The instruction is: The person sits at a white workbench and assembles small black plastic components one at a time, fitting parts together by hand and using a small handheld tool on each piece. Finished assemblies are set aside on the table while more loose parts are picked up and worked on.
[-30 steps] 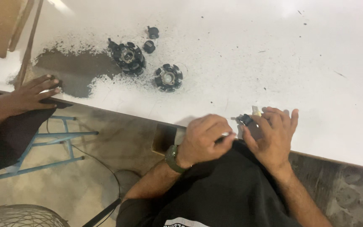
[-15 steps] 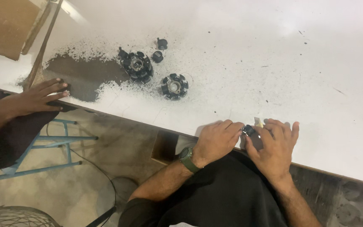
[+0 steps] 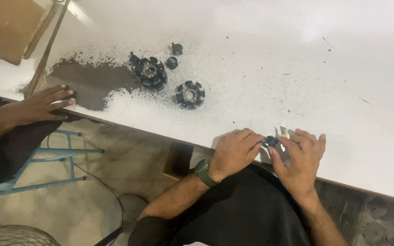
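At the white table's near edge, both hands — left, right — pinch 1 small dark part.

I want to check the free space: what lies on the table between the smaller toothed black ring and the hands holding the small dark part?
In the head view, only bare white table, speckled with dark grit, lies between the smaller toothed ring and the left hand.

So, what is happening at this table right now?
A person holds a small black part between the left hand and the right hand at the near edge of the white table. Two black toothed round parts lie farther away beside dark powder. Another person's hand rests on the table edge.
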`<state>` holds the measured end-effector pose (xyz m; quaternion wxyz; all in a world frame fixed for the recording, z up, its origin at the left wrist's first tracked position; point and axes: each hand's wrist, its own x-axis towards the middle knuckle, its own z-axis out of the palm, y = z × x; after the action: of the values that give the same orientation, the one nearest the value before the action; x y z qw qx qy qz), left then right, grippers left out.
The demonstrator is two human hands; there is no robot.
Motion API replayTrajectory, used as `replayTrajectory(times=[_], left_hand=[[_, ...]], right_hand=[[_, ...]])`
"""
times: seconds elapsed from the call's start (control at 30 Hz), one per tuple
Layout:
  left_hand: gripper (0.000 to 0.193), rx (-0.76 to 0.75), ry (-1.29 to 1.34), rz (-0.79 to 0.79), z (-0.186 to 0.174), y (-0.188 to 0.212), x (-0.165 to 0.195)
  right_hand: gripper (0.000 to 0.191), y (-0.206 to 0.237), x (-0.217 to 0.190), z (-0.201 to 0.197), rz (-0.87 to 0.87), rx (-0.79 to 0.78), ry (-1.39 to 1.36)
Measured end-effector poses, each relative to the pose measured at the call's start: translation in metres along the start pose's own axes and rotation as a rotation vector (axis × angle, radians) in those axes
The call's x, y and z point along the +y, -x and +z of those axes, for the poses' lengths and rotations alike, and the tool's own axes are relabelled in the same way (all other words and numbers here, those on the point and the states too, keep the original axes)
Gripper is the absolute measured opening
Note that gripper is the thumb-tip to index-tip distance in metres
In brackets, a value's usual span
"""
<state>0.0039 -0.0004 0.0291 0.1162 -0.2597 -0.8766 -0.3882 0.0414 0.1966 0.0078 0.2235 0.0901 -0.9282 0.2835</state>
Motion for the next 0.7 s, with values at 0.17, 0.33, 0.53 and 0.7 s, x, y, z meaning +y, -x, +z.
replayTrajectory(times=[0.17, 0.33, 0.53, 0.7], left_hand=[[0.018, -0.013, 0.033, -0.011, 0.004, -0.001, -0.001], [0.017, 0.008, 0.043, 0.016, 0.011, -0.006, -0.004], [0.014, 0.034, 0.066, 0.003, 0.019, -0.008, -0.007], [0.011, 0.087, 0.078, 0.014, 0.017, -0.009, -0.006]], right_hand=[[0.018, 0.007, 0.005, -0.002, 0.019, 0.144, -0.181], [0.033, 0.013, 0.008, 0.009, -0.017, 0.189, -0.32], [0.032, 0.016, 0.009, 0.017, -0.07, 0.154, -0.277], [0.029, 0.015, 0.011, 0.02, -0.155, 0.117, -0.242]])
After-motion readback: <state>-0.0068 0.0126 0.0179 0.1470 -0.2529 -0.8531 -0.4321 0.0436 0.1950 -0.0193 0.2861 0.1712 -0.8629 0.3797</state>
